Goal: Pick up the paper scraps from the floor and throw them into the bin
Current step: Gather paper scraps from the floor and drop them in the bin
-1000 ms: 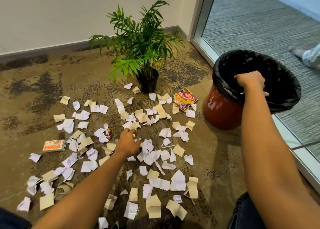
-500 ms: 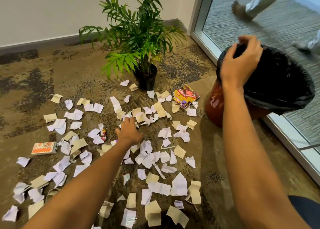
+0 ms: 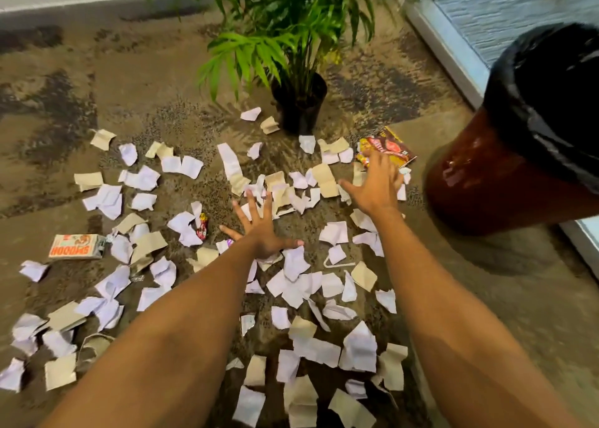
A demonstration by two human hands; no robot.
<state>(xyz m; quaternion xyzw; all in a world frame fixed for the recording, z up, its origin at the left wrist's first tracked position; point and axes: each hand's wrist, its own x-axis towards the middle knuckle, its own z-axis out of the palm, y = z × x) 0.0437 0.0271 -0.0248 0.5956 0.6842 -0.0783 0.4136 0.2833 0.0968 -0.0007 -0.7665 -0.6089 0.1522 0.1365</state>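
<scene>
Lots of paper scraps [image 3: 293,197] lie all over the floor [image 3: 146,80], white ones and tan ones, and none are in our hands. Both hands are wide open, fingers spread, palms down, holding nothing.

The thick little heap we care about sits between our two hands, just in front of the fingertips. Our left hand [image 3: 264,230] is low over the scraps on the near side of that heap. Our right hand [image 3: 377,187] reaches a bit farther out, on the right side of the heap, with its fingertips close to a shiny snack wrapper [image 3: 387,147]. The heap runs across from left to right, so we think the two hands can sweep in from both sides and scoop it up together.

The bin [image 3: 518,155] with its black bag stands to the right, near the right hand. So we think that arm has the shorter way to it.

Both arms are stretched out long and straight.
</scene>
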